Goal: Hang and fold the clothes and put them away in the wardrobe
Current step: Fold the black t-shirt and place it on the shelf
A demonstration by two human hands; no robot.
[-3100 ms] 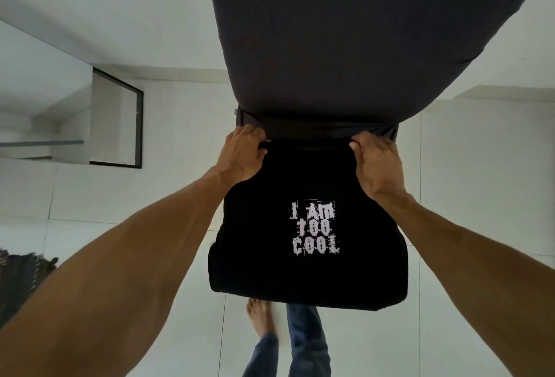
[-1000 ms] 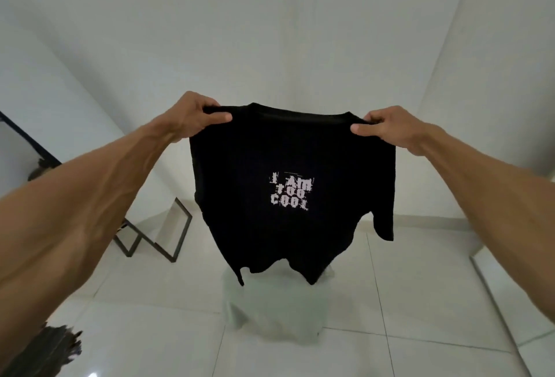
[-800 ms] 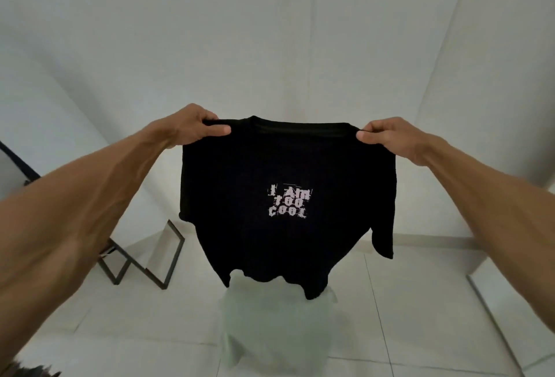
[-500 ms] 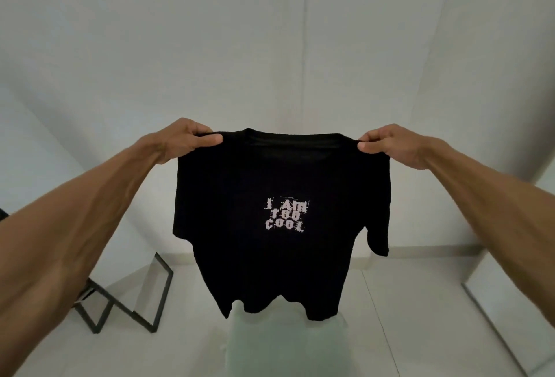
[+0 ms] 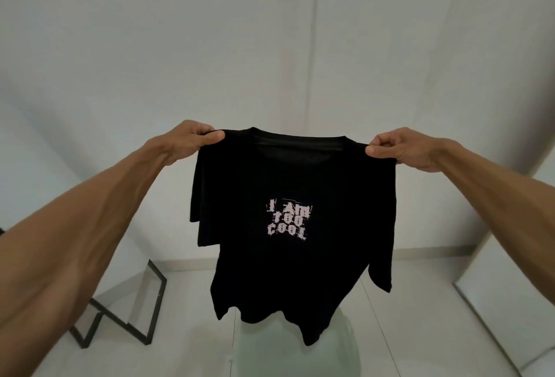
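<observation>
Item: black printed T-shirt (image 5: 288,226) | Hold: left hand (image 5: 192,140), right hand (image 5: 401,150), fingers pinching one shoulder each | Place: hanging between and below fingers | Change: lifted, opened out from doubled-over | Status: likely ready for folding or hanging.

The light is dim, soft and even, with a cool grey-green cast; where it comes from cannot be told. The wall (image 5: 150,31) reads as flat grey. Shadows are faint and have no hard edges. The black shirt (image 5: 288,271) is so dark that its folds are lost, and only the white print (image 5: 287,219) stands out, slightly smeared. The wide lens bends the picture: the forearms (image 5: 75,241) swell toward the lower corners and the wall seams lean. The floor (image 5: 405,301) has a dull sheen, and a pale greenish patch (image 5: 300,355) below the shirt is blurred.
</observation>
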